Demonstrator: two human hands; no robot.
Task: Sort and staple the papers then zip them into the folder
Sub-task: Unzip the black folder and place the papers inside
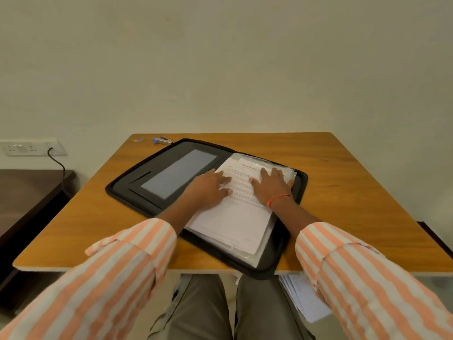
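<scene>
- While pressing down on the papers [235,217] in the centre of the frame, keep the left hand [210,185] and the right hand [272,185] flat, with fingers straight and spread, gripping nothing.
- Papers lying in the right half of the open black folder [171,173], on top of clear plastic sleeves.
- Probably the tidying step before closing: square the stack with the folder half and slide every edge inside the zip line.
- Smooth from the middle outward with light pressure, to avoid creasing the top sheet.
- Check the lower corner of the stack: plastic close to the folder rim there, likely to catch in the zip.
- Cannot tell whether stapled; no staple readable at this size.
- Stapler [161,140] resting at the upper left of the table [355,192], well apart from both hands.
- More loose sheets [301,298] below the table edge at lower right, beside the lap; worth gathering before zipping.
</scene>
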